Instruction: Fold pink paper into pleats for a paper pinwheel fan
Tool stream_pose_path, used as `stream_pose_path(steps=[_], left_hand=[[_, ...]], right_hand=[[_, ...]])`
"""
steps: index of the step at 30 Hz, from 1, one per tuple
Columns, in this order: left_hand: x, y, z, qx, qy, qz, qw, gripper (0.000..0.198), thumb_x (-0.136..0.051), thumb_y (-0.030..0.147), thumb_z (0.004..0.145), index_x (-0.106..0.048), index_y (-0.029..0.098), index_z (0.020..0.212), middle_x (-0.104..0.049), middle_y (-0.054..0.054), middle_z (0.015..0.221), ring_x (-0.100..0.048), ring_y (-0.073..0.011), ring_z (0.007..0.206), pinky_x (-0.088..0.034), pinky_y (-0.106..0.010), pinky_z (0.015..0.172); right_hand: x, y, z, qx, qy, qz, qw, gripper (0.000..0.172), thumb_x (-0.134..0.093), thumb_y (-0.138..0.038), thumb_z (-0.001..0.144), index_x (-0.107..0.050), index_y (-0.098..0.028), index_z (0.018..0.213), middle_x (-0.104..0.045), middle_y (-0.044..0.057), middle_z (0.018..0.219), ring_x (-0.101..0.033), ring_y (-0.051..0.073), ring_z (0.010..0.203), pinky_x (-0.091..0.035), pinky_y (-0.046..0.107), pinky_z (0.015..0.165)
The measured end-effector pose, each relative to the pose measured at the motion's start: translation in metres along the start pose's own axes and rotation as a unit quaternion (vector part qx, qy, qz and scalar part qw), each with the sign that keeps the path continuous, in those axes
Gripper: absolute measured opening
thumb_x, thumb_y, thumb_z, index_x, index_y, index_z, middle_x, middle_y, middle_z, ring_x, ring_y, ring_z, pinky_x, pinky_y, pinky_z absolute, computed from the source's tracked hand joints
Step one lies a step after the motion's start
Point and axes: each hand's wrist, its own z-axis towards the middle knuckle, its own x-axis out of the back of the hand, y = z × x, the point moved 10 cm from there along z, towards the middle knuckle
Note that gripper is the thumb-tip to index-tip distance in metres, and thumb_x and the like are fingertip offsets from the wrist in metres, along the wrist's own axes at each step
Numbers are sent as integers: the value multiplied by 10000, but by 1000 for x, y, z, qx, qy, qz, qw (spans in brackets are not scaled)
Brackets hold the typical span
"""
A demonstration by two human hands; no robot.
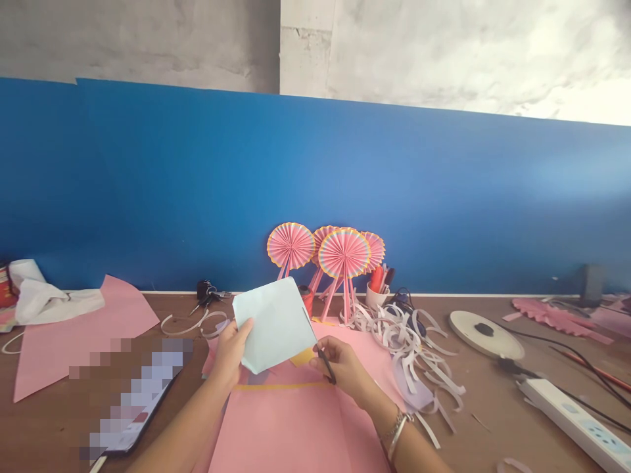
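Pink sheet [296,427] under hands; left hand [229,355] w/ blue paper [273,325], right hand [345,368] w/ scissors [323,358].

— What carries it all?
— A brown wooden table [493,407] set against a blue wall.
— And lying on it?
— Large pink paper sheets [73,335], a heap of curled white paper strips [419,348], a round white disc [486,334], a white power strip [576,420], and a white crumpled cloth [44,295] at the far left.
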Motion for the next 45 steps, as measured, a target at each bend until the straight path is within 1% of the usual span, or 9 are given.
stream_pose_path(steps=[4,9,14,19,24,30,34,40,45], left_hand=[[-1,1,-1,6,-1,7,1000,151,-641,242,765,-656,149,883,-721,-69,768,-667,-186,635,-497,-260,549],[-4,-2,-3,19,-15,20,1000,103,-612,204,795,-657,150,869,-721,-57,740,-651,-164,582,-481,-235,508],[-10,-6,-5,26,-40,26,999,127,-646,211,777,-662,150,887,-724,-57,752,-669,-182,631,-495,-236,526],[-13,-8,-7,27,-52,28,998,163,-660,221,771,-658,146,915,-727,-65,784,-676,-191,663,-496,-236,534],[-13,-10,-7,30,-55,29,998,154,-638,216,786,-652,141,920,-728,-74,794,-677,-192,667,-497,-245,546],[-15,-10,-6,28,-58,27,998,186,-663,228,760,-650,138,923,-727,-80,814,-673,-195,671,-503,-261,572],[-15,-9,-6,25,-58,29,998,195,-676,245,748,-652,137,908,-726,-79,823,-666,-185,664,-495,-253,568],[-14,-9,-6,23,-54,35,998,191,-677,245,743,-656,143,903,-723,-68,797,-652,-174,632,-486,-247,555],[-13,-10,-7,23,-56,40,997,196,-672,260,741,-653,143,896,-721,-67,784,-650,-176,625,-482,-246,540]], right_hand=[[0,0,0,-11,0,9,1000,341,-749,-387,604,-533,-193,781,-431,-87,545,-429,82,469,-307,217,454],[-1,-5,-2,-5,0,10,1000,267,-720,-310,614,-535,-183,759,-487,-72,579,-474,91,498,-348,223,487],[3,-6,-3,-13,24,8,1000,168,-629,-198,622,-543,-173,765,-515,-62,589,-477,90,502,-368,225,507],[4,-6,-2,-14,29,16,999,185,-567,-132,592,-541,-176,770,-537,-60,605,-475,89,505,-373,225,513],[4,-5,-2,-14,29,18,999,186,-558,-132,584,-534,-177,763,-541,-59,600,-471,90,505,-369,224,505],[3,-7,-2,-8,31,25,999,168,-593,-158,600,-535,-173,757,-515,-65,577,-447,82,494,-374,222,502],[4,-6,-2,-6,30,21,999,175,-631,-176,609,-527,-174,748,-521,-60,587,-454,83,500,-388,222,506],[6,-3,0,-5,34,3,999,148,-624,-172,627,-534,-174,743,-480,-77,545,-453,83,486,-394,218,503],[7,-4,-1,-2,37,-7,999,167,-650,-185,618,-534,-177,738,-476,-79,554,-442,77,491,-384,207,500]])
